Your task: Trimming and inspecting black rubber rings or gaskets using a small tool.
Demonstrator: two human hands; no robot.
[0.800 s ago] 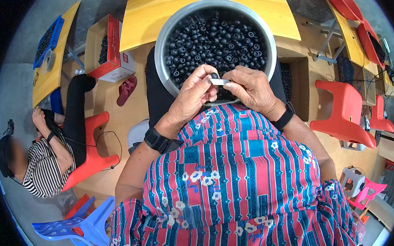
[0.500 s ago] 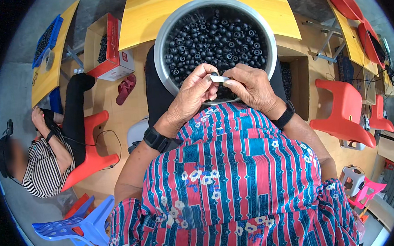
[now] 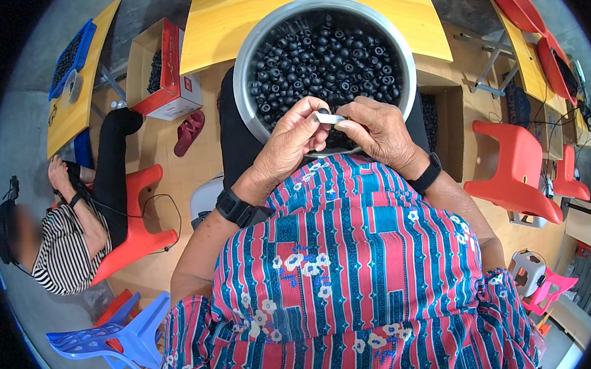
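Both my hands meet over the near side of a round metal basin (image 3: 241,86) resting at my lap. The basin holds many small black round parts (image 3: 325,61) with ring-shaped ends. Between thumb and fingers, my left hand (image 3: 291,136) pinches one small black part (image 3: 323,111), which is mostly covered. My right hand (image 3: 381,130) is closed on a short, flat white strip (image 3: 330,118), probably a small hand tool. The strip's left end lies against the black part and my left thumb. Its other end is hidden by my right fingers.
Beyond the basin is a yellow table (image 3: 211,27). To the left, a co-worker (image 3: 76,245) sits on a red stool (image 3: 136,228) near an open cardboard box (image 3: 146,58). A blue chair (image 3: 132,340) stands behind at lower left. Another red stool (image 3: 511,164) is on the right.
My hands keep nearly the same pose and grip. The whole view has shifted very slightly.
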